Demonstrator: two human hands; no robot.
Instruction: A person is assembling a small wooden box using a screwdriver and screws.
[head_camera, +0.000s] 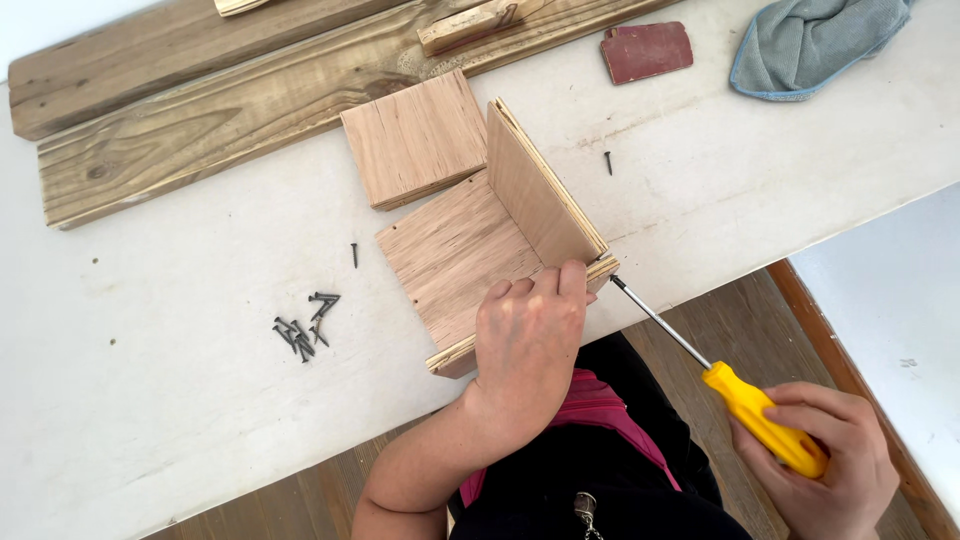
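At centre frame, the left hand (525, 345) presses flat, fingers spread, on the pale plywood L-shaped piece (470, 255) overhanging the white table (180, 420). At lower right, the right hand (835, 465) is wrapped tight round the yellow-handled screwdriver (700, 360), tip at the plywood edge. A slipping tip could jab those fingers. No containers; dark screws (305, 330) lie loose.

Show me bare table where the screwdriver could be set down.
Free: the wide white stretch of table left of the screw pile, and the patch between the lone screw and the grey cloth. Crowded: the far edge with planks, and around the plywood corner piece.
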